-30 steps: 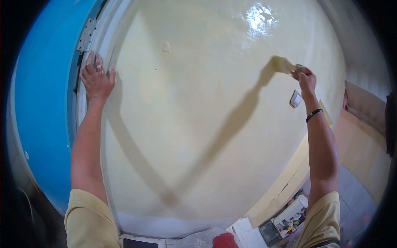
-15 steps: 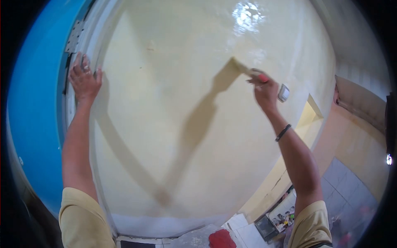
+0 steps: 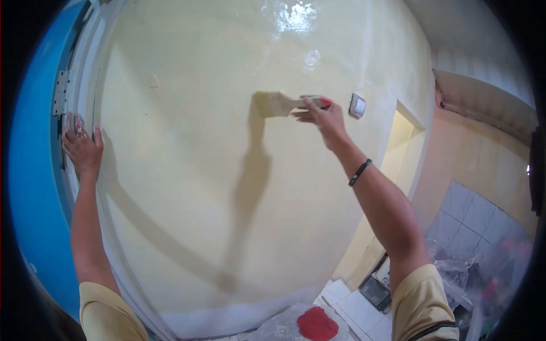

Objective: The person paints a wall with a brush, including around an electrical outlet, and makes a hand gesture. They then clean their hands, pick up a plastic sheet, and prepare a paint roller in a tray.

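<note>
Right fingers [image 3: 313, 109] wrapped on paintbrush [image 3: 278, 104], left fingers [image 3: 70, 129] spread on door frame [image 3: 83, 68]

Brush: wide, flat. Bristles [image 3: 263, 104] yellowish, close to the wall colour; whitish band behind them. Handle [image 3: 296, 103] pale, red near the hand. Held roughly level, bristles pointing left.

Position: handle sits inside the right fingers, closed round it, no gap visible. Brush head sticks out left of them, upper middle of the wall [image 3: 182, 182]. Bristles look to be on the surface; can't confirm exact contact. Shadow [image 3: 251, 170] drops from the brush head down the wall. Dark bracelet [image 3: 359, 172] on right wrist.

Left: fingers apart, laid on the white frame just below a metal hinge [image 3: 61, 92]; nothing seen in grip. Blue door [image 3: 34, 176] alongside.

Wall: cream-yellow, wet-looking glare [image 3: 293, 17] up top, small patch [image 3: 154, 81] left of the brush, paler strip [image 3: 227, 321] along the base. Switch [image 3: 357, 106] right of the right hand, not touching.

Room: recessed opening [image 3: 402, 136] further right, then greyish wall tiles [image 3: 475, 213] above blurry clear plastic [image 3: 455, 267]. Floor: red item [image 3: 317, 324] on more clear sheeting [image 3: 273, 327], dark box [image 3: 376, 292] near the tan right sleeve [image 3: 424, 301].
</note>
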Tool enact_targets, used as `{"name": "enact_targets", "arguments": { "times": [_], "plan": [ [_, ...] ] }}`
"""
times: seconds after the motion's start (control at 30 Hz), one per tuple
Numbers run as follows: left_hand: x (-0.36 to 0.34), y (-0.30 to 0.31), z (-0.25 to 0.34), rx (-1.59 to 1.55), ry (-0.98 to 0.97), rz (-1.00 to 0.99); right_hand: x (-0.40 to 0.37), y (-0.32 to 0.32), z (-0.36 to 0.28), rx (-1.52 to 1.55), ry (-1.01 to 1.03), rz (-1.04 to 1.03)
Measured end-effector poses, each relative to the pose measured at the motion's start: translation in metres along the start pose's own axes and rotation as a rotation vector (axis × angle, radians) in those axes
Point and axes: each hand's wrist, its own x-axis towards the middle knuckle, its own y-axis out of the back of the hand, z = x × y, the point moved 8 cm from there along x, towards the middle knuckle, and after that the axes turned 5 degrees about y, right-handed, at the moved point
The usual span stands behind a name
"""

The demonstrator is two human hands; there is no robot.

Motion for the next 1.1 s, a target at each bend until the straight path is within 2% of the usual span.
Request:
{"name": "enact_targets", "arguments": {
  "times": [0.2,0.4,0.53,0.63,0.73,0.77,0.87,0.93,1.03,1.1],
  "plan": [
    [0.000,0.002,0.001,0.005,0.031,-0.052,0.032,0.057,-0.004,-0.071,0.037,0.090],
    [0.002,0.007,0.004,-0.058,0.015,-0.011,0.067,0.136,-0.007,-0.188,0.067,0.197],
    [0.002,0.007,0.002,-0.112,0.032,-0.062,0.091,0.188,-0.007,-0.171,0.120,0.186],
    [0.003,0.015,0.005,-0.119,-0.006,0.038,0.103,0.220,-0.012,-0.211,0.122,0.199],
    [0.002,0.012,0.004,-0.135,0.016,-0.011,0.122,0.284,-0.014,-0.354,0.169,0.360],
    [0.002,0.011,0.003,-0.142,0.027,-0.034,0.121,0.294,-0.021,-0.418,0.255,0.378],
    [0.004,0.015,0.004,-0.137,0.020,0.002,0.139,0.339,-0.016,-0.601,0.311,0.573],
    [0.002,0.014,0.003,-0.131,0.022,0.005,0.128,0.332,-0.022,-0.807,0.291,0.704],
    [0.003,0.014,0.005,-0.114,0.028,0.004,0.116,0.301,-0.024,-1.090,0.292,0.777],
    [0.003,0.015,0.004,-0.112,0.021,0.012,0.104,0.266,-0.023,-1.019,0.330,0.689]
  ]
}}
